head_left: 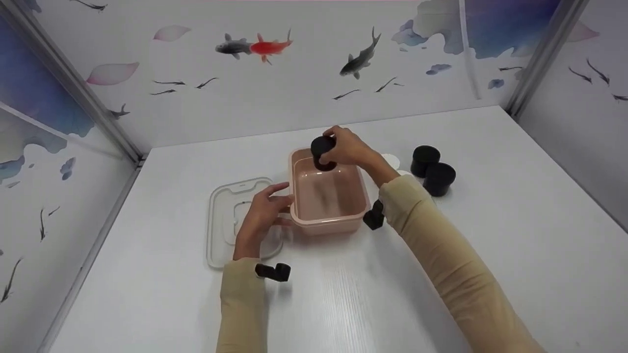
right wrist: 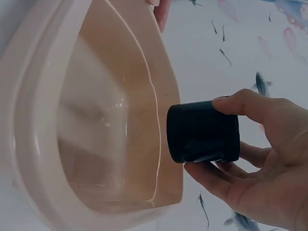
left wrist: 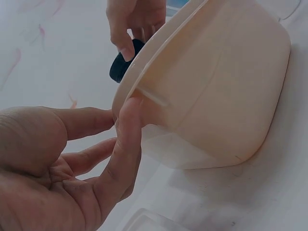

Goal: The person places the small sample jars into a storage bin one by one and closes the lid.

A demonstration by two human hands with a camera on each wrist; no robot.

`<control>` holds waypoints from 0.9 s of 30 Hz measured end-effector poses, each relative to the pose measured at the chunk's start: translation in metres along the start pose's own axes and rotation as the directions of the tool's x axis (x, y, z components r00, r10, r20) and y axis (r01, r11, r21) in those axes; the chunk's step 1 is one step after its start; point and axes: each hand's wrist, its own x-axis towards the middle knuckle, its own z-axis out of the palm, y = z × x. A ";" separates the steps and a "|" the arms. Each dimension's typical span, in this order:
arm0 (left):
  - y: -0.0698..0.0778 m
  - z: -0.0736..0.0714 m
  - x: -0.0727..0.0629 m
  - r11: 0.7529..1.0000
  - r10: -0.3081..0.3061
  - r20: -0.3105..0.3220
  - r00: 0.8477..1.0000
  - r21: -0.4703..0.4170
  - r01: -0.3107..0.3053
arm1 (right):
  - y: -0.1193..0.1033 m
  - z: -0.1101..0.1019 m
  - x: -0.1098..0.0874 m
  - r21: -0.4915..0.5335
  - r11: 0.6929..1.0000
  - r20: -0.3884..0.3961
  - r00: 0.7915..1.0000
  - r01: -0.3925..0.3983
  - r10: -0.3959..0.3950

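Observation:
A pink plastic box [head_left: 331, 226], with its top uncovered, stands on the white table. My right hand [head_left: 347, 146] grips a black cylindrical container [right wrist: 204, 132] by its sides, thumb on one side and fingers on the other. In the head view that container overlaps the box's far end, near the rim. At the box's left side is my left hand [head_left: 263, 211], its thumb and fingers pinching the rim in the left wrist view. Beneath the left hand lies a pale, flat lid [head_left: 216, 235], partly covered by the hand and wrist.
Two more black cylindrical containers [head_left: 425, 159] stand close together right of the box. White round pieces [head_left: 391, 161] lie between them and the box, partly hidden by the right arm. Printed panels [head_left: 274, 98] enclose the table at the back and both sides.

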 end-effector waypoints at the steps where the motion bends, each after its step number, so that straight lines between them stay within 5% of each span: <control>1: 0.000 0.000 0.000 1.000 0.003 0.004 1.000 -0.001 -0.003 | -0.001 0.001 0.002 -0.014 1.000 -0.001 1.000 -0.002 0.002; 16: -0.001 0.000 0.000 1.000 0.006 -0.007 1.000 0.001 -0.006 | -0.014 0.022 0.019 -0.092 0.989 0.014 0.993 -0.115 0.117; 27: 0.000 0.001 0.000 0.999 0.032 0.003 0.999 -0.015 -0.032 | -0.017 0.025 0.031 -0.238 0.952 0.065 0.975 -0.191 0.212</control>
